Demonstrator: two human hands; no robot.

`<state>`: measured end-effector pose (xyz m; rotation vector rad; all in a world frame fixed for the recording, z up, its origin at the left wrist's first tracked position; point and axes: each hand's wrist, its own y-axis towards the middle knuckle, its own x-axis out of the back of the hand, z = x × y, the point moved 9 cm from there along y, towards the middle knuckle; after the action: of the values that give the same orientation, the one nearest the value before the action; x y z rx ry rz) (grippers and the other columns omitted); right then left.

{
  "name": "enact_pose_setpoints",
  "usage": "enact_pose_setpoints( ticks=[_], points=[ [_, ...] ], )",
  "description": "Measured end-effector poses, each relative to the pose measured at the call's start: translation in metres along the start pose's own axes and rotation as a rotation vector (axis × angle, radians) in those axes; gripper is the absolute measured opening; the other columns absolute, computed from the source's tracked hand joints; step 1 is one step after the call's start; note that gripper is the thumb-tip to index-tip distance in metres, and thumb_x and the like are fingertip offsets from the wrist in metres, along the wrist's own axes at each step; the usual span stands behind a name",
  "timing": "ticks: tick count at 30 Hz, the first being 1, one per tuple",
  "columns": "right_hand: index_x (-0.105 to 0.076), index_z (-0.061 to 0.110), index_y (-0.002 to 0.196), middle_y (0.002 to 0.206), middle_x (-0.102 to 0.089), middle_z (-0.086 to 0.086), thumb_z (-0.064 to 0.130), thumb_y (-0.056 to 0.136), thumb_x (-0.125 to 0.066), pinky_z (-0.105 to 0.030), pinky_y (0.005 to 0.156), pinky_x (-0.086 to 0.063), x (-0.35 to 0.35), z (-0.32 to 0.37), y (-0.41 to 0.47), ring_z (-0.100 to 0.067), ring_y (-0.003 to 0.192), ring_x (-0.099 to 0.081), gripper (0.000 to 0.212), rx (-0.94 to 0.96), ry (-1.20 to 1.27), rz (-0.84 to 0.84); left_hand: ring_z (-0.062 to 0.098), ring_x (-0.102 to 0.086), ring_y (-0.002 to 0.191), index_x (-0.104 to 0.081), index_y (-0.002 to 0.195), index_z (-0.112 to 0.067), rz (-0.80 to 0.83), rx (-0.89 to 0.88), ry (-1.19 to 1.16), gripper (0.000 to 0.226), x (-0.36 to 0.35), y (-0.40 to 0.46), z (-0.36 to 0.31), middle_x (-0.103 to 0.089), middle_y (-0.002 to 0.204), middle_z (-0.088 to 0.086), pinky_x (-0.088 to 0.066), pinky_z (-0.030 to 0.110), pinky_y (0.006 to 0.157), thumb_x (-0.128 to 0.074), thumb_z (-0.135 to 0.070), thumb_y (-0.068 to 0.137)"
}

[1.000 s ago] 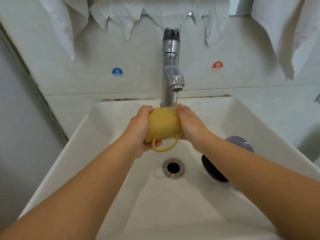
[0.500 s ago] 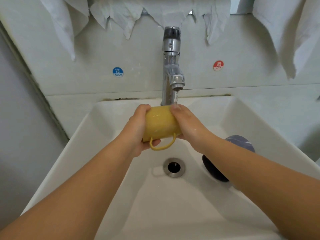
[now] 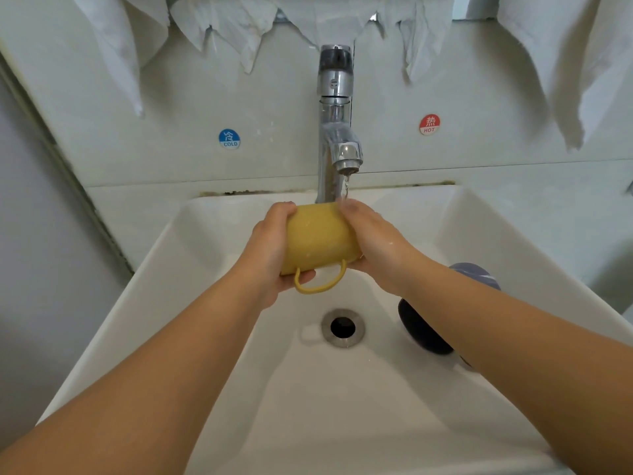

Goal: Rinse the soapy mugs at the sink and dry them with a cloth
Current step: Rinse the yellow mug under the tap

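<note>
A yellow mug (image 3: 320, 236) lies on its side over the white sink (image 3: 212, 217), its handle pointing down toward me. My left hand (image 3: 270, 250) grips its left end, thumb under the handle. My right hand (image 3: 371, 240) holds its right end, fingers curled over the top. A thin stream of water falls from the chrome faucet (image 3: 337, 132) onto the mug and my right fingers. A dark blue mug (image 3: 428, 323) lies in the basin at the right, partly hidden by my right forearm.
The drain (image 3: 342, 327) sits in the basin's middle below the mug. White cloths (image 3: 555, 63) hang on the wall above, at left, middle and right. Cold (image 3: 229, 138) and hot (image 3: 429, 124) stickers flank the faucet. A grey wall stands at the left.
Both hands have lifted the yellow mug slightly toward the spout. My right fingers have shifted over its top under the stream.
</note>
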<state>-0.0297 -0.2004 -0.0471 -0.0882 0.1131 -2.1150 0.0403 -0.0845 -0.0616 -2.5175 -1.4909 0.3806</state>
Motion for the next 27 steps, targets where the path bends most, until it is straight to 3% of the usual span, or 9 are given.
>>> enact_pose_setpoints(
  ticks=[3, 8, 11, 14, 18, 21, 24, 27],
  points=[
    [-0.048, 0.027, 0.122, 0.109, -0.056, 0.004, 0.043, 0.089, -0.062, -0.035, 0.077, -0.056, 0.003, 0.002, 0.002, -0.014, 0.094, -0.059, 0.038, 0.037, -0.073, -0.023, 0.026, -0.063, 0.085, -0.054, 0.101, -0.027, 0.009, -0.048, 0.044, 0.022, -0.004, -0.001, -0.003, -0.060, 0.105, 0.008, -0.056, 0.033, 0.059, -0.048, -0.046, 0.094],
    [-0.051, 0.027, 0.112, 0.095, -0.055, 0.006, 0.049, 0.100, -0.036, -0.029, 0.057, -0.048, 0.018, 0.002, 0.003, -0.012, 0.081, -0.055, 0.029, -0.018, -0.070, -0.134, 0.023, -0.061, 0.094, -0.047, 0.119, -0.028, 0.018, -0.135, 0.113, 0.032, -0.012, -0.003, -0.006, -0.053, 0.112, 0.001, -0.060, 0.035, 0.064, -0.052, -0.046, 0.092],
    [-0.055, 0.027, 0.101, 0.090, -0.053, 0.003, 0.039, 0.103, -0.029, -0.033, 0.066, -0.052, 0.017, -0.005, 0.003, -0.014, 0.079, -0.054, 0.028, -0.092, 0.056, -0.122, 0.024, -0.060, 0.093, -0.047, 0.118, -0.030, -0.011, -0.102, 0.076, 0.030, -0.007, -0.003, -0.004, -0.052, 0.109, 0.000, -0.058, 0.035, 0.063, -0.051, -0.046, 0.092],
    [-0.056, 0.028, 0.105, 0.101, -0.055, 0.003, 0.038, 0.099, -0.042, -0.041, 0.080, -0.055, 0.008, -0.005, 0.003, -0.017, 0.090, -0.057, 0.018, -0.072, 0.040, -0.050, 0.025, -0.060, 0.090, -0.048, 0.118, -0.029, -0.032, -0.096, 0.058, 0.031, -0.002, -0.003, -0.004, -0.051, 0.108, 0.002, -0.057, 0.035, 0.063, -0.050, -0.046, 0.093],
    [-0.055, 0.025, 0.119, 0.111, -0.062, 0.000, 0.052, 0.085, -0.063, -0.045, 0.082, -0.058, 0.010, -0.006, 0.004, -0.022, 0.099, -0.063, 0.044, -0.066, 0.013, -0.041, 0.021, -0.058, 0.092, -0.045, 0.121, -0.025, -0.008, -0.224, 0.158, 0.032, -0.010, -0.007, -0.012, -0.051, 0.106, -0.003, -0.060, 0.038, 0.070, -0.052, -0.040, 0.094],
    [-0.056, 0.022, 0.117, 0.109, -0.064, -0.006, 0.059, 0.089, -0.052, -0.043, 0.075, -0.060, 0.016, -0.012, 0.005, -0.026, 0.096, -0.065, 0.047, -0.138, 0.029, -0.082, 0.021, -0.059, 0.093, -0.045, 0.121, -0.023, -0.001, -0.298, 0.216, 0.034, -0.016, -0.011, -0.017, -0.052, 0.105, -0.004, -0.059, 0.037, 0.069, -0.056, -0.038, 0.093],
    [-0.048, 0.019, 0.112, 0.098, -0.056, -0.006, 0.044, 0.101, -0.035, -0.048, 0.081, -0.056, 0.022, -0.019, 0.004, -0.029, 0.096, -0.060, 0.031, -0.215, 0.130, -0.155, 0.019, -0.058, 0.091, -0.046, 0.121, -0.023, -0.020, -0.310, 0.219, 0.032, -0.013, -0.011, -0.019, -0.052, 0.103, -0.006, -0.059, 0.039, 0.071, -0.055, -0.037, 0.093],
    [-0.049, 0.020, 0.119, 0.108, -0.057, -0.005, 0.043, 0.101, -0.038, -0.048, 0.085, -0.055, 0.014, -0.018, 0.005, -0.029, 0.103, -0.060, 0.031, -0.183, 0.147, -0.083, 0.016, -0.055, 0.087, -0.047, 0.121, -0.025, -0.053, -0.248, 0.165, 0.029, -0.005, -0.009, -0.018, -0.049, 0.099, -0.007, -0.058, 0.042, 0.075, -0.052, -0.038, 0.095]
  ],
)
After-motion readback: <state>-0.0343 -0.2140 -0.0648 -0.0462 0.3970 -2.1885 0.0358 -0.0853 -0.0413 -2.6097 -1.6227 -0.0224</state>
